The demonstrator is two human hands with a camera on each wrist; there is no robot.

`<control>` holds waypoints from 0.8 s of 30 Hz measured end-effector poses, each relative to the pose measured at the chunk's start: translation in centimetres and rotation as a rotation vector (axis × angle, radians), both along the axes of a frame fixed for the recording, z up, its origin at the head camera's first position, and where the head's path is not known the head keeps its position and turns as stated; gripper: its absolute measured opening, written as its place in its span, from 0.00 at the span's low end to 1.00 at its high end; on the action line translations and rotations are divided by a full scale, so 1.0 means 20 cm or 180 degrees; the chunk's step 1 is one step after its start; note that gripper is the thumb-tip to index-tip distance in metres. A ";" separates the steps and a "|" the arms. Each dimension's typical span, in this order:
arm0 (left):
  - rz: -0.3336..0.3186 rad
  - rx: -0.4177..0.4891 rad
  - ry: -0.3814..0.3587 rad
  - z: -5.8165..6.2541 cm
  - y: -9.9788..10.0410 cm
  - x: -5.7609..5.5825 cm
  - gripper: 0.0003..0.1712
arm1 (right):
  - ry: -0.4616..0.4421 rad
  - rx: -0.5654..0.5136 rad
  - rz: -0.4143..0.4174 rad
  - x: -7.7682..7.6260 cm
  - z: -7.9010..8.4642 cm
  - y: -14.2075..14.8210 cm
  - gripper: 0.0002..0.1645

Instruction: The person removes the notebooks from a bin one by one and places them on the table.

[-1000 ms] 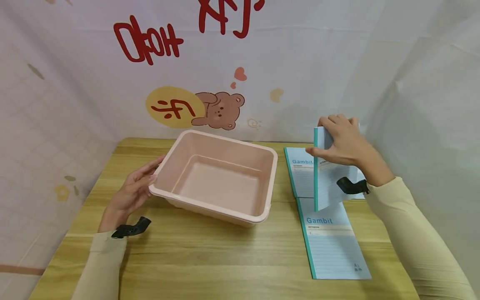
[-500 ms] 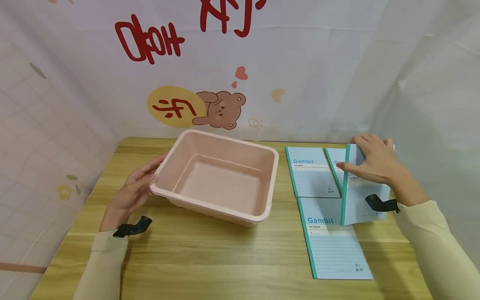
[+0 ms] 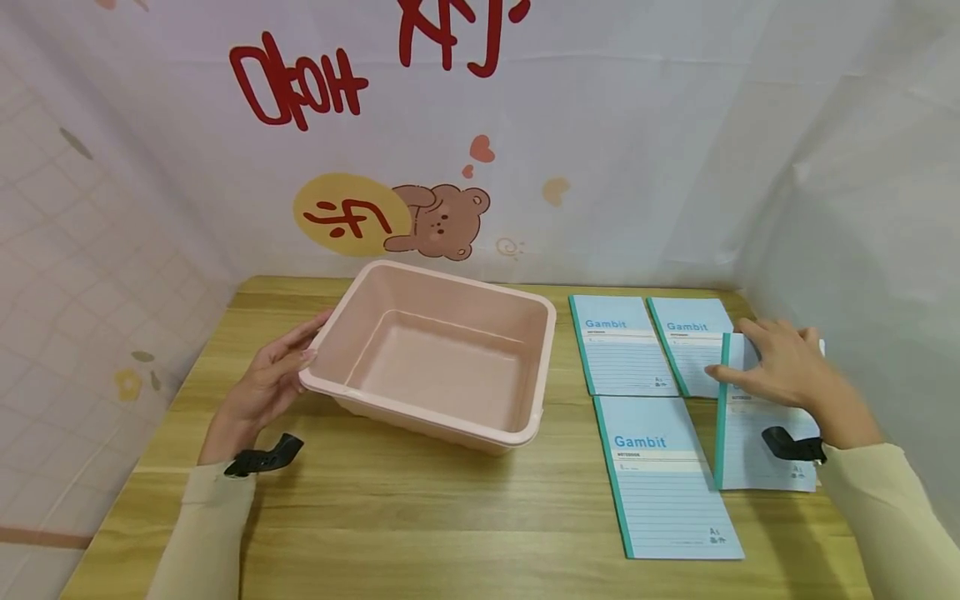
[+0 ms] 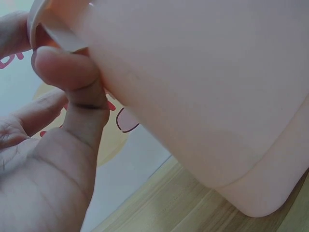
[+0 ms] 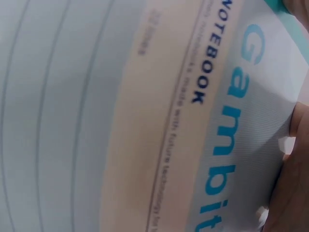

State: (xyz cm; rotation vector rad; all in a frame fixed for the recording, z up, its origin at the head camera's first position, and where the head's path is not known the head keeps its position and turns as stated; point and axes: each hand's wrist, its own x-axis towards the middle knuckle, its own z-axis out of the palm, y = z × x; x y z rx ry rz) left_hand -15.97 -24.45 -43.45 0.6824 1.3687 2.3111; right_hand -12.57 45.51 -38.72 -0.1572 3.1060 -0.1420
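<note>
My left hand (image 3: 264,385) grips the left side of an empty pink plastic basin (image 3: 420,418). In the left wrist view the thumb (image 4: 72,72) lies at the rim, near the outer wall of the basin (image 4: 203,87). On the right, my right hand (image 3: 787,367) holds a light blue notebook (image 3: 765,442) by its upper part, teal spine to the left. Its cover, printed "Gambit", fills most of the right wrist view. Three matching notebooks lie flat on the table: one back left (image 3: 622,358), one back right (image 3: 686,321) and one in front (image 3: 667,500).
The wooden table (image 3: 420,533) ends at a white cloth backdrop (image 3: 622,125) with red characters and a cartoon bear. A pale cloth (image 3: 877,250) stands close along the right side, near the right hand.
My right hand has carried the held notebook right and toward the near edge, uncovering the two back notebooks. The left hand and basin have stayed in place.
</note>
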 end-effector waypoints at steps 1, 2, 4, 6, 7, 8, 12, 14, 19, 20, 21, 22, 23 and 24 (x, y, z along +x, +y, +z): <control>-0.0011 0.0014 0.0012 0.00 0.00 0.00 0.33 | -0.0037 -0.0003 -0.0008 0.01 -0.02 0.01 0.57; -0.0020 0.0022 0.0031 0.00 0.00 0.00 0.33 | -0.0062 -0.0014 -0.0015 0.02 -0.04 0.02 0.57; -0.0038 0.0042 0.0066 0.00 -0.01 0.00 0.33 | -0.0089 -0.0012 -0.0003 0.03 -0.08 0.03 0.57; -0.0061 0.0076 0.0084 0.00 -0.01 0.00 0.33 | -0.0100 -0.0018 0.0009 0.04 -0.12 0.03 0.56; -0.0073 0.0078 0.0099 0.00 -0.01 0.00 0.33 | -0.0094 -0.0011 0.0021 0.04 -0.14 0.04 0.54; -0.0078 0.0083 0.0107 0.00 -0.02 0.00 0.33 | -0.0101 -0.0005 0.0034 0.05 -0.17 0.04 0.53; -0.0070 0.0064 0.0107 -0.01 -0.02 0.00 0.33 | -0.0139 -0.0018 0.0072 0.08 -0.26 0.06 0.46; -0.0045 0.0029 0.0095 -0.01 -0.01 -0.01 0.33 | -0.0169 -0.0060 0.0085 0.09 -0.31 0.07 0.44; -0.0033 -0.0044 0.0047 -0.01 -0.01 -0.02 0.33 | -0.0185 -0.0201 0.0102 0.13 -0.38 0.06 0.43; -0.0034 -0.0050 0.0045 -0.01 -0.01 -0.02 0.33 | -0.0181 -0.0218 0.0111 0.14 -0.38 0.06 0.43; -0.0036 -0.0056 0.0042 -0.01 -0.01 -0.02 0.33 | -0.0174 -0.0238 0.0124 0.14 -0.39 0.06 0.42; -0.0038 -0.0050 0.0043 -0.01 -0.01 -0.02 0.33 | -0.0176 -0.0259 0.0134 0.14 -0.39 0.06 0.42; -0.0042 -0.0046 0.0048 -0.01 -0.01 -0.02 0.33 | -0.0175 -0.0263 0.0152 0.15 -0.40 0.06 0.41; -0.0043 -0.0042 0.0053 -0.01 -0.01 -0.02 0.33 | -0.0170 -0.0265 0.0161 0.15 -0.40 0.06 0.41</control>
